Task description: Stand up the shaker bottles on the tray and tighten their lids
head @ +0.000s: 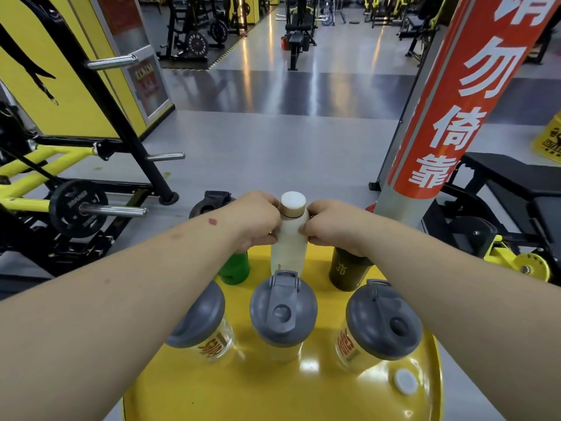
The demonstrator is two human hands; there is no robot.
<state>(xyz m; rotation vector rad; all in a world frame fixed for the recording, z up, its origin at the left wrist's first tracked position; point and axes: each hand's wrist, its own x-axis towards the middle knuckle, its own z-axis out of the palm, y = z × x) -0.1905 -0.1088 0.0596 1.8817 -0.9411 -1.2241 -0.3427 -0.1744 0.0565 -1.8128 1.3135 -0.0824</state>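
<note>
Yellow tray (273, 390): both hands grip upright white bottle (288, 241).

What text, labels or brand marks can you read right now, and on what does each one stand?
"请勿倚靠", white on the red banner wrapped round the pillar; its top character is cut off.
"JD"-like monogram on the dark shaker bottle.
Raised white lettering on the black weight plate: too blurred to read surely.
Red print on two clear shaker bottles: sideways and distorted, unreadable.
Small print low on the white bottle: too small.
Poster on the yellow door: blurred.
</note>
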